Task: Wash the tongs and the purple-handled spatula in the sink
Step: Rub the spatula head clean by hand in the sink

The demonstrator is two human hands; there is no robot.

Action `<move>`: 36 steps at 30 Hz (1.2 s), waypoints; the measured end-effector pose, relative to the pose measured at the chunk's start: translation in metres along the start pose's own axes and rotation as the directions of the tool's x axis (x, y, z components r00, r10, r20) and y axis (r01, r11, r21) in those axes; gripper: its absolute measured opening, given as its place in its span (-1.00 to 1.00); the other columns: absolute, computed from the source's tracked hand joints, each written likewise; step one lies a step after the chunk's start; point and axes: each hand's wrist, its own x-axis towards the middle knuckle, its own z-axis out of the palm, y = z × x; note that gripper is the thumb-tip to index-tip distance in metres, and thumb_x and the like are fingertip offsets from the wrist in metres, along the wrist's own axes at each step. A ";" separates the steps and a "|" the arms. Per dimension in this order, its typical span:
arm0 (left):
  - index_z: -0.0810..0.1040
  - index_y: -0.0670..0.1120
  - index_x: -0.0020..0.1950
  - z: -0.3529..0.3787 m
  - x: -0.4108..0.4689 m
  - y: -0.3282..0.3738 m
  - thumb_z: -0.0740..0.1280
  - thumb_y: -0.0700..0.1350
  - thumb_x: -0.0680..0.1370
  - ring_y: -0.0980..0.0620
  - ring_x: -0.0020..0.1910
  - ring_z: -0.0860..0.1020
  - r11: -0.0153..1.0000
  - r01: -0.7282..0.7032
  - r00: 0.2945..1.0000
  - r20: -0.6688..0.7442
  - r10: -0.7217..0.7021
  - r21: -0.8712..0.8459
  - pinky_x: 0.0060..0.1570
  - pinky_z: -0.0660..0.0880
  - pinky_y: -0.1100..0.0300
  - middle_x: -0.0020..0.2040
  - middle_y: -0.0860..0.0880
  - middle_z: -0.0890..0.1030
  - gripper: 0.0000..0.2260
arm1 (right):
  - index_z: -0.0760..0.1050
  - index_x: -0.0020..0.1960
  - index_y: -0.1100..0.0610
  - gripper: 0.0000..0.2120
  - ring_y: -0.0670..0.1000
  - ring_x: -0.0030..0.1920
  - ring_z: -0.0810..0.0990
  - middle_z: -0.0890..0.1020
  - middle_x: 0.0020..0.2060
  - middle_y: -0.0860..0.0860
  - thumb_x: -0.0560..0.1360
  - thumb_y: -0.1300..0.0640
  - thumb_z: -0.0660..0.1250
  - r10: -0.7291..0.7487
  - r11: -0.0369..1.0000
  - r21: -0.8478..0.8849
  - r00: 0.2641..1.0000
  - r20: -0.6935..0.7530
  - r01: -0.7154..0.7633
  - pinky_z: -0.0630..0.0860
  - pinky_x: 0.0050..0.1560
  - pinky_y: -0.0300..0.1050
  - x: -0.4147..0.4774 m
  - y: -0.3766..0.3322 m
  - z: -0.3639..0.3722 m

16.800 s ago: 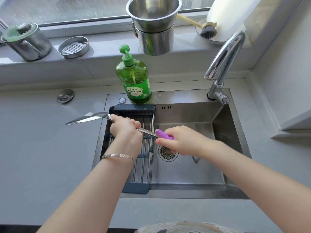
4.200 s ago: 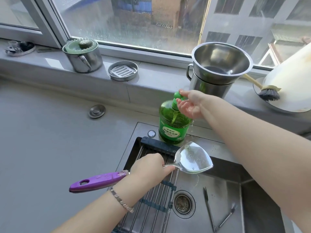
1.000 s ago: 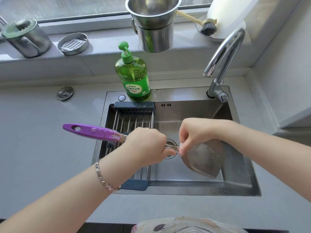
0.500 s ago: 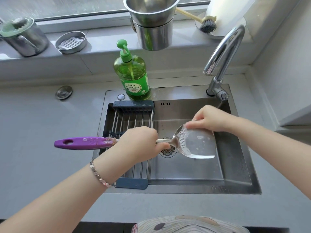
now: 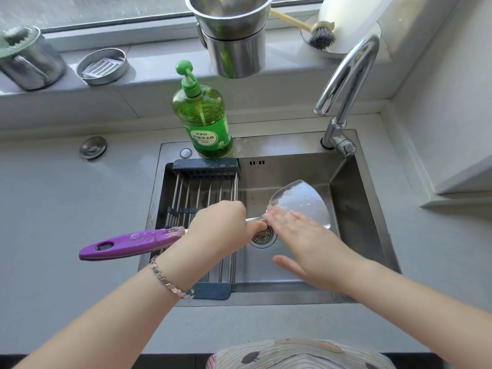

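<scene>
My left hand (image 5: 221, 230) grips the metal shaft of the purple-handled spatula (image 5: 127, 242) and holds it level over the steel sink (image 5: 354, 225). The purple handle sticks out to the left over the counter. The shiny blade (image 5: 303, 201), dotted with soap suds, hangs over the basin. My right hand (image 5: 306, 241) lies flat with straight fingers on the blade's near edge, beside the neck. The tongs are hidden from view, likely under my right arm.
A green soap bottle (image 5: 203, 118) stands at the sink's back rim. A roll-up drying rack (image 5: 202, 206) covers the sink's left part. The tap (image 5: 343, 83) arches over the right back corner. Steel pots (image 5: 231, 35), a brush (image 5: 319, 35) and a lidded mug (image 5: 24, 59) sit on the sill.
My right hand slid from the blade's far edge to its near edge and flattened out. The blade rose slightly toward the back of the sink.
</scene>
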 end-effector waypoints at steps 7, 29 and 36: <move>0.34 -0.08 -0.36 0.003 0.002 0.001 0.14 0.28 0.53 -0.06 -0.35 0.44 1.000 0.013 0.999 -0.029 -0.014 -0.029 -0.31 0.39 0.18 -0.41 0.01 0.38 -0.53 | 0.45 0.30 0.27 -0.27 0.13 0.30 0.47 0.49 0.29 0.16 0.59 -0.19 -0.25 0.152 0.987 -0.040 0.988 -0.037 -0.153 0.12 0.37 -0.10 0.006 0.016 -0.006; 0.34 -0.08 -0.37 0.024 0.015 -0.012 0.18 0.25 0.53 0.05 -0.50 0.34 0.992 0.085 0.992 0.099 -0.076 -0.096 -0.43 0.31 0.23 -0.45 0.01 0.38 -0.55 | 0.45 0.30 0.30 -0.48 0.08 0.29 0.49 0.53 0.26 0.13 0.50 -0.02 0.11 0.050 0.996 0.075 0.997 -0.050 -0.046 0.22 0.34 -0.04 -0.011 0.004 0.020; 0.29 -0.12 -0.38 0.033 0.044 -0.016 0.25 0.02 0.53 0.06 -0.55 0.21 0.949 0.166 0.942 0.329 -0.071 -0.270 -0.51 0.15 0.27 -0.49 0.00 0.27 -0.65 | 0.23 0.46 0.08 -0.55 -0.05 0.47 0.20 0.29 0.45 -0.01 0.62 -0.04 0.04 0.521 0.792 0.317 0.849 0.094 -0.521 0.12 0.41 -0.19 -0.031 0.068 0.018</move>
